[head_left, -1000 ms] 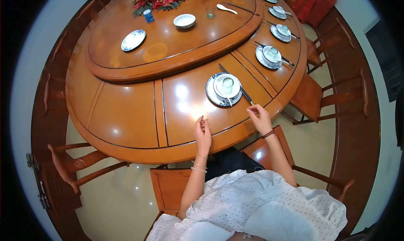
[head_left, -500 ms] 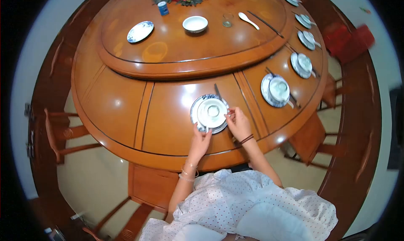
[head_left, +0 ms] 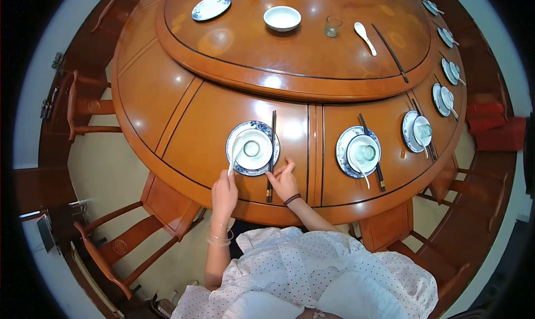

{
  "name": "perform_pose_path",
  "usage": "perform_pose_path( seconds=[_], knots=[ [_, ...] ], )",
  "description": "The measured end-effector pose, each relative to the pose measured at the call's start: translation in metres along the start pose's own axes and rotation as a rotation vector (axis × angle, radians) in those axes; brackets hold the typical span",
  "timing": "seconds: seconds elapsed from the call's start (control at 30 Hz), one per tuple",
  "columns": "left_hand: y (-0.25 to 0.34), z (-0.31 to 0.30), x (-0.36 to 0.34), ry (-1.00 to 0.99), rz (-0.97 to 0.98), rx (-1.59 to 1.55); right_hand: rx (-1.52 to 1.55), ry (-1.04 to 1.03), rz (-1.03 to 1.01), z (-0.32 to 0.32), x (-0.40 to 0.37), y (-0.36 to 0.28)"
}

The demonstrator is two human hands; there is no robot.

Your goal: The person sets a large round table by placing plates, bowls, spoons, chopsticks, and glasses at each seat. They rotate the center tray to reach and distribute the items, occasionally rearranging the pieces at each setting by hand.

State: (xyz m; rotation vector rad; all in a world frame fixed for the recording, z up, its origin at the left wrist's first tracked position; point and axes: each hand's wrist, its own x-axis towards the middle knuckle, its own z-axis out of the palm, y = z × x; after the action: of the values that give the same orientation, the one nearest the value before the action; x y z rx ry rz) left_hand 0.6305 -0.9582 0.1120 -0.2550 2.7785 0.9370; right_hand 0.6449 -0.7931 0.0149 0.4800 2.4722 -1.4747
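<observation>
At the near edge of the round wooden surface (head_left: 195, 129), a place setting is seen just in front of the person: a blue-patterned plate (head_left: 266, 164) carries a white bowl (head_left: 262, 158), and a small glass cup (head_left: 251, 148) stands inside the bowl. A white spoon (head_left: 236, 154) is laid slantwise over the bowl's left side, its handle running down past the plate's rim toward the left hand (head_left: 224, 189). The handle's end is met by that hand's fingertips, which are drawn together; whether the handle is actually pinched cannot be told. A pair of dark chopsticks (head_left: 272, 146) is laid just beside the plate's right edge, pointing away from the person. The chopsticks' lower part is touched by the right hand (head_left: 284, 179), which is held loose with the fingers spread and clamped on nothing. The two hands are kept apart, one to each side of the plate. Further right, a second setting (head_left: 358, 151) with its own spoon and chopsticks is laid. On the raised centre disc (head_left: 290, 62), a loose plate (head_left: 210, 7), an empty bowl (head_left: 282, 18) and a glass (head_left: 332, 25) are placed.
</observation>
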Motion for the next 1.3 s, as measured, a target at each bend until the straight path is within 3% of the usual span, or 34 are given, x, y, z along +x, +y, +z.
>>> perform_pose_path(
  seconds=[0.17, 0.27, 0.3, 0.33, 0.53, 0.63, 0.7, 0.8, 0.83, 1.07, 1.13, 1.2, 1.3],
  knots=[
    [0.017, -0.013, -0.001, 0.174, -0.013, -0.143, 0.462, -0.129, 0.036, 0.014, 0.004, 0.014],
    [0.038, -0.008, 0.017, 0.253, 0.094, -0.336, 0.352, -0.047, -0.056, 0.018, 0.003, 0.023],
    [0.049, -0.005, 0.026, 0.296, 0.159, -0.474, 0.256, 0.032, -0.179, 0.015, 0.002, 0.026],
    [0.054, -0.006, 0.032, 0.215, 0.126, -0.527, 0.153, 0.121, -0.294, 0.010, 0.002, 0.029],
    [0.101, 0.024, 0.073, -0.045, 0.227, -1.028, 0.208, 0.236, -0.030, -0.084, -0.018, -0.022],
    [0.130, 0.046, 0.092, -0.186, 0.234, -1.014, 0.221, 0.422, -0.062, -0.141, -0.009, -0.037],
    [0.148, 0.069, 0.104, -0.222, 0.258, -0.965, -0.075, 0.507, -0.169, -0.188, 0.003, -0.046],
    [0.189, 0.094, 0.112, -0.276, 0.287, -0.904, -0.138, 0.604, -0.219, -0.253, 0.034, -0.038],
    [0.204, 0.103, 0.115, -0.220, 0.340, -0.782, -0.127, 0.600, -0.162, -0.274, 0.049, -0.035],
    [0.309, 0.197, 0.175, -0.040, 0.404, -0.483, -0.396, 0.671, -0.414, -0.408, 0.234, 0.036],
    [0.339, 0.221, 0.205, -0.021, 0.396, -0.357, -0.417, 0.667, -0.405, -0.423, 0.281, 0.041],
    [0.369, 0.238, 0.230, 0.028, 0.351, -0.324, -0.494, 0.660, -0.258, -0.432, 0.311, 0.043],
    [0.391, 0.254, 0.261, 0.118, 0.278, -0.257, -0.468, 0.581, -0.271, -0.434, 0.326, 0.037]
  ],
)
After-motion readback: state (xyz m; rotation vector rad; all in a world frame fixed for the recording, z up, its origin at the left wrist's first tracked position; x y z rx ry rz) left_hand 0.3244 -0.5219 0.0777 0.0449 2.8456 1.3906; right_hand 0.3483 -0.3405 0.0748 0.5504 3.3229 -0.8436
